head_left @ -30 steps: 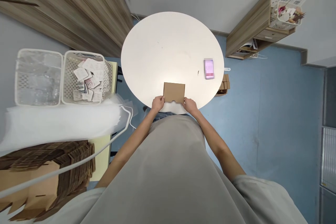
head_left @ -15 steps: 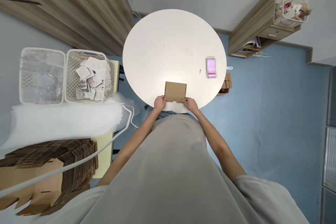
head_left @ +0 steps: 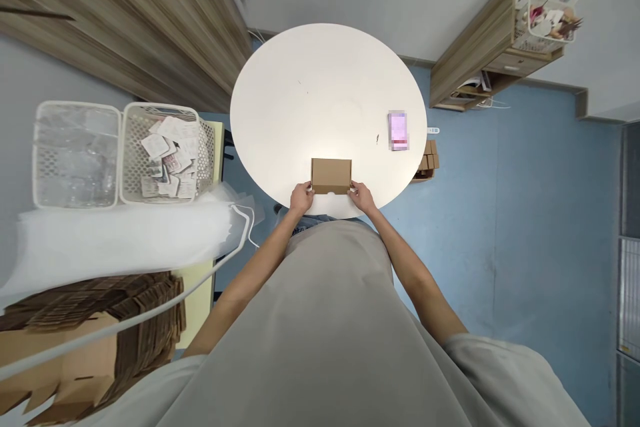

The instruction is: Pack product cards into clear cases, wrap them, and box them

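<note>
At near table (head_left: pixel 327 93) edge: hands (head_left: pixel 301 198) clamped on box (head_left: pixel 331 175) sides, fingertips partly hidden.

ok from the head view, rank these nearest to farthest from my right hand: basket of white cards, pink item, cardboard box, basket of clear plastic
From the right hand:
1. cardboard box, at its fingertips
2. pink item, right side of the table
3. basket of white cards, off to the left
4. basket of clear plastic, far left
</note>
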Demonstrator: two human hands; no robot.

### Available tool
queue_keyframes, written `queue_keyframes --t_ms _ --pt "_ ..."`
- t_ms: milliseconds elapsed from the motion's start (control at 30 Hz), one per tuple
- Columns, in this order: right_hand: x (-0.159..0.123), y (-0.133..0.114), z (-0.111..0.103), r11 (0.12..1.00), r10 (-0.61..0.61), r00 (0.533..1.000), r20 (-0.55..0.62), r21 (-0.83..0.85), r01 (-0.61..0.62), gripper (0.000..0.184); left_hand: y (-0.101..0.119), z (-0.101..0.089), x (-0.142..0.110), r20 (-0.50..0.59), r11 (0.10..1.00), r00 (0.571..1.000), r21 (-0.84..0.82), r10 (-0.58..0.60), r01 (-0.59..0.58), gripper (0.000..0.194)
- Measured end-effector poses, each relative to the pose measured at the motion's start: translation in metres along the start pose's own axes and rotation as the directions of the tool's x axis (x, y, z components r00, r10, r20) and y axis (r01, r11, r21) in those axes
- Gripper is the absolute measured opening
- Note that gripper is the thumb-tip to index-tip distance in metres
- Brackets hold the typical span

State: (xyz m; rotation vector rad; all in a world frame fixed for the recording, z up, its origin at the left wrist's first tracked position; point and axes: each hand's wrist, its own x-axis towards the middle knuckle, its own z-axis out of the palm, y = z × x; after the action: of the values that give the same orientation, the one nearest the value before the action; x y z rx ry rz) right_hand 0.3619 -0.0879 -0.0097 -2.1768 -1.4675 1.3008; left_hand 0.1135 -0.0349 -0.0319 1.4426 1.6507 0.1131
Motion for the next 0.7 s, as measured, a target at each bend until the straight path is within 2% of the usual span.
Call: queue_keyframes --t_ms 133,267,367,467,567,700 --pt "0.0 0.007 -0.007 0.968 -0.129 0.991 -0.047 0.212 0.136 0.041 0.003 -0.005 -0.005 -0.067 0.992 0.996 -0.108 0.063 -0.07 0.04" --pt "-0.009 0.008 -0.027 0.904 -0.166 0.981 -0.102 0.382 0.193 0.043 0.01 -0.019 -0.018 -0.113 0.968 0.982 -0.184 0.151 -0.17 0.036" --pt "-0.014 0.006 -0.041 0.883 -0.17 0.979 -0.115 0.424 0.203 0.05 0.017 -0.028 -0.028 -0.121 0.955 0.979 -0.229 0.166 -0.19 0.037" --pt "-0.011 0.005 -0.047 0.88 -0.146 0.982 -0.121 0.437 0.184 0.054 0.022 -0.031 -0.031 -0.077 0.944 0.989 -0.299 0.124 -0.142 0.039" --pt "-0.006 0.003 -0.046 0.87 -0.125 0.982 -0.14 0.46 0.177 0.056 0.023 -0.03 -0.03 -0.031 0.919 0.995 -0.381 0.097 -0.101 0.045" --pt "-0.003 0.002 -0.039 0.856 -0.125 0.982 -0.141 0.484 0.179 0.054 0.019 -0.029 -0.029 -0.027 0.891 0.989 -0.43 0.145 -0.142 0.055"
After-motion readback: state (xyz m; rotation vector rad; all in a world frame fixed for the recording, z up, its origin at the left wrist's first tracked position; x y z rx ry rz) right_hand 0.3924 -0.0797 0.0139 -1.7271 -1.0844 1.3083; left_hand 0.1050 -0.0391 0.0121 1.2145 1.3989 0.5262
